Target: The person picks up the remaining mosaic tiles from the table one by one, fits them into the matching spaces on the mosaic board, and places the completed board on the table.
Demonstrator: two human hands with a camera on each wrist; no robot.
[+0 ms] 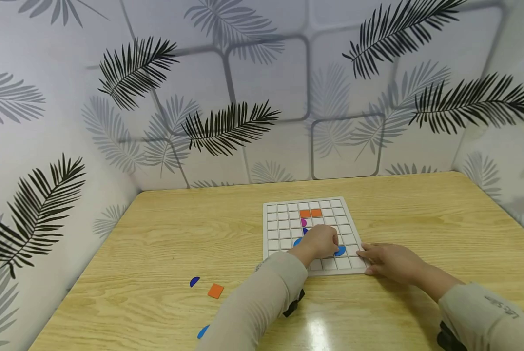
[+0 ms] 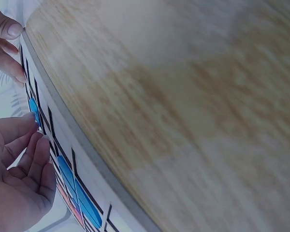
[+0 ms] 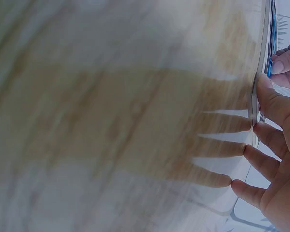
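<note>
A white grid board (image 1: 272, 218) lies on the wooden table. Over its lower right part, my left hand (image 1: 319, 241) pinches a bright blue half-round piece (image 1: 340, 251) between thumb and fingertips, low against the squares. My right hand (image 1: 391, 262) touches the board's right edge, its fingers (image 3: 262, 162) spread with tips on the tabletop. Two orange squares (image 1: 310, 213) sit in the grid, with a magenta half-round piece (image 1: 303, 223) below them. A dark blue piece (image 1: 304, 230) and another bright blue piece (image 1: 297, 242) are partly hidden by my left hand.
Left of the board, a dark blue half-round piece (image 1: 194, 281) and an orange square (image 1: 215, 291) lie loose on the table (image 1: 156, 243). Closer to me, a bright blue piece (image 1: 203, 331) is partly covered by my left sleeve. A leaf-patterned wall (image 1: 270, 83) stands behind the table.
</note>
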